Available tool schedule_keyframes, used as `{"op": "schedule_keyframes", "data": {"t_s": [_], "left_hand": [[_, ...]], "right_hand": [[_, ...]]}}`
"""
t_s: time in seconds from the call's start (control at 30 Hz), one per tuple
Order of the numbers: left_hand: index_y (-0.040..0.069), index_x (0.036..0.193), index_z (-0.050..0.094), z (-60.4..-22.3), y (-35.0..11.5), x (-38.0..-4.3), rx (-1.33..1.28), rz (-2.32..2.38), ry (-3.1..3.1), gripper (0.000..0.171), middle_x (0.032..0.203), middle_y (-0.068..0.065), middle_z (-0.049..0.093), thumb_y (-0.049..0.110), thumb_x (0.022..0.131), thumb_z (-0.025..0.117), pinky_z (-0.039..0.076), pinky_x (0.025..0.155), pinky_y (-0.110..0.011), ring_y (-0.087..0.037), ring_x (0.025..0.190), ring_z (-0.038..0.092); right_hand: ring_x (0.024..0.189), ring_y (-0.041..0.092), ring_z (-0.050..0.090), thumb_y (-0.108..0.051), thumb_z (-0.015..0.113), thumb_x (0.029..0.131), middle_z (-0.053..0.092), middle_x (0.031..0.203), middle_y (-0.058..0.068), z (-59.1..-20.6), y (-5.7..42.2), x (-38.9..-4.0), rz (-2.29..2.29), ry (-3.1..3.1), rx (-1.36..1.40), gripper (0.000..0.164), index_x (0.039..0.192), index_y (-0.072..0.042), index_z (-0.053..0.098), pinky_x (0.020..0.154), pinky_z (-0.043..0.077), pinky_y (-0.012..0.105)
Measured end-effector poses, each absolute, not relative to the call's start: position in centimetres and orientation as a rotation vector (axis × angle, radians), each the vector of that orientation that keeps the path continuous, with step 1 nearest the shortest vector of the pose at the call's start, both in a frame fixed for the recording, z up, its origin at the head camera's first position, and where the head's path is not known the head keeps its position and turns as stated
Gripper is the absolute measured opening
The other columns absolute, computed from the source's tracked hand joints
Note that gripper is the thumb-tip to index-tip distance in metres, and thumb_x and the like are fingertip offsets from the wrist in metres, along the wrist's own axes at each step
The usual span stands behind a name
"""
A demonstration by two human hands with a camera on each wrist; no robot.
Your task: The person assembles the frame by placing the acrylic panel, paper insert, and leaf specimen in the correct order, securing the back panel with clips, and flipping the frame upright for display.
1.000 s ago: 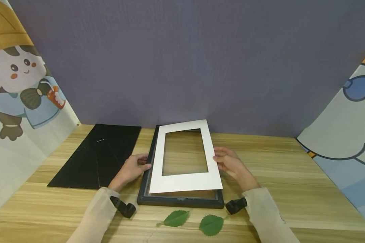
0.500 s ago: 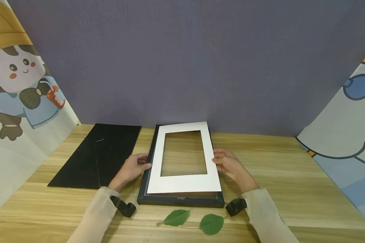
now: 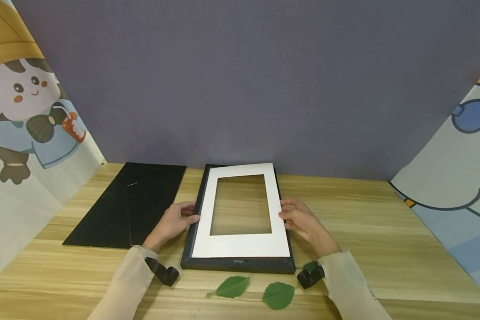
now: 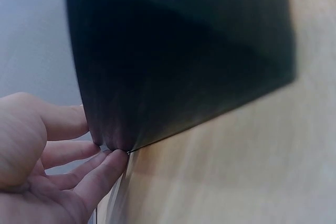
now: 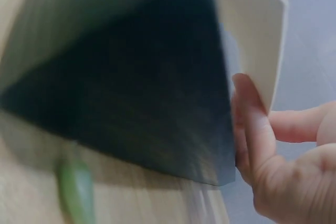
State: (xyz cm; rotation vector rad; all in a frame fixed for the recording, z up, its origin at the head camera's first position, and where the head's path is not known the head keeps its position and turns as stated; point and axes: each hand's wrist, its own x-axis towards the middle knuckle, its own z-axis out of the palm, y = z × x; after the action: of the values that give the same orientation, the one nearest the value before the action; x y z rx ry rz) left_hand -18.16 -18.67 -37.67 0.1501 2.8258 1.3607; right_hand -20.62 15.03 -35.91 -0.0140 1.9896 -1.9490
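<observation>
– Please, on what do the things lie?
– On a table with a pale wood grain.
– And what is directly upon it?
– At left, a black panel, flat. In the middle, a dark frame, apart from the panel. Before its near edge lie a left leaf and a right leaf, both green; a third leaf is partly hidden.

Looks like a small makeshift recording booth, whether home or office hard to say: plain grey-purple backdrop at twelve, cartoon-printed sheet at nine, another cartoon sheet at three, wood-grain tabletop across six, wrist cameras at seven and five!
</observation>
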Motion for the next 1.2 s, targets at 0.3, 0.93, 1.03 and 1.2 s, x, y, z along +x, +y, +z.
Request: {"op": "schedule_keyframes", "data": {"t_s": [0.3,0.93,1.03,1.2], "left_hand": [[-0.007,0.131,0.052,-37.63,-18.63,-18.15,0.141,1.358,2.828,0.046,0.119,-0.023,0.061,0.008,0.089,0.064,0.051,0.089,-0.044,-0.036,0.110,0.060],[-0.007,0.131,0.051,-37.67,-18.76,-18.07,0.156,1.350,2.837,0.047,0.119,-0.024,0.061,0.008,0.089,0.064,0.051,0.090,-0.046,-0.036,0.109,0.060],[-0.007,0.131,0.051,-37.72,-18.78,-18.04,0.166,1.346,2.840,0.047,0.119,-0.024,0.061,0.009,0.089,0.064,0.051,0.089,-0.046,-0.037,0.109,0.060],[-0.007,0.131,0.051,-37.69,-18.67,-18.01,0.152,1.348,2.844,0.049,0.121,-0.024,0.060,0.011,0.089,0.065,0.051,0.090,-0.046,-0.037,0.109,0.060]], "right_hand": [[0.077,0.008,0.054,0.004,0.055,0.088,0.052,0.102,0.008,-36.37,14.76,-20.79,-1.833,2.197,-0.033,0.045,0.129,0.010,0.038,0.063,0.049,0.022],[0.065,0.014,0.056,0.001,0.069,0.080,0.059,0.099,0.020,-36.11,14.72,-20.30,-1.348,2.701,-0.288,0.050,0.127,0.011,0.053,0.057,0.051,0.027],[0.066,0.014,0.051,0.001,0.069,0.081,0.058,0.096,0.017,-36.14,14.81,-20.31,-1.329,2.693,-0.324,0.051,0.127,0.011,0.053,0.057,0.047,0.025],[0.070,0.016,0.042,-0.002,0.070,0.081,0.052,0.091,0.014,-36.03,14.87,-20.20,-1.195,2.728,-0.461,0.052,0.128,0.012,0.052,0.056,0.037,0.023]]}}
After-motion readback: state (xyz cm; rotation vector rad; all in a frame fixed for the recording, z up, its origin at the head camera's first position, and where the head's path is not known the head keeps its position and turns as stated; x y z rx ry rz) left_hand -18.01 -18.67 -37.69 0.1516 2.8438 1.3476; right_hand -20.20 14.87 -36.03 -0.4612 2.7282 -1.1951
